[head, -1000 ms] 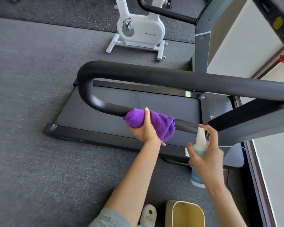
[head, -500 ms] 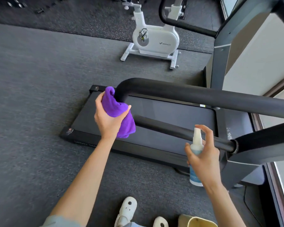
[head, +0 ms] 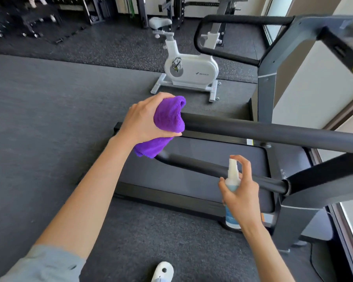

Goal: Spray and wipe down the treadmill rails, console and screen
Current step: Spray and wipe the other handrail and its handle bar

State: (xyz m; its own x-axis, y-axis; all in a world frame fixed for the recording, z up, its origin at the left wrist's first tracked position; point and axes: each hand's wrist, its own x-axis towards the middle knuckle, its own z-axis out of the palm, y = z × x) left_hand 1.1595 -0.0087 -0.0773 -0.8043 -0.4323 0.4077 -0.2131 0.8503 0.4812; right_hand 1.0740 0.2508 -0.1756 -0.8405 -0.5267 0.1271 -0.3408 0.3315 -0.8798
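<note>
**Cloth at the bend of the rail, spray bottle held low**

My left hand [head: 146,119] is out at the end of a long bare forearm, wrist bent, fingers and thumb curled round a bunched purple microfibre cloth [head: 167,121]. The cloth is wrapped over the rounded end of the matte black padded treadmill handrail [head: 273,133], right where the tube bends; a loose fringed corner hangs below my palm. The fabric looks soft and nubby, folded thick.

My right hand [head: 240,192] sits lower and nearer to me, gripping a small clear plastic spray bottle [head: 231,180] with a white pump nozzle and pale blue liquid inside. Fingers wrap the bottle's body, and my index finger arches up over the top of the nozzle. The bottle stands upright, just in front of the lower black bar of the rail.

Beneath both hands lies the treadmill's flat dark grey running belt [head: 212,180], smooth, framed by a black deck on coarse grey carpet flooring [head: 39,139]. At the right the grey metal upright [head: 265,88] climbs toward the console, which is blurred at the frame's edge.

Beyond, a glossy white exercise bike [head: 190,68] stands on speckled rubber matting. A grey sleeve [head: 43,265] covers my upper left arm, and a white shoe [head: 163,271] tip pokes in at the bottom.
</note>
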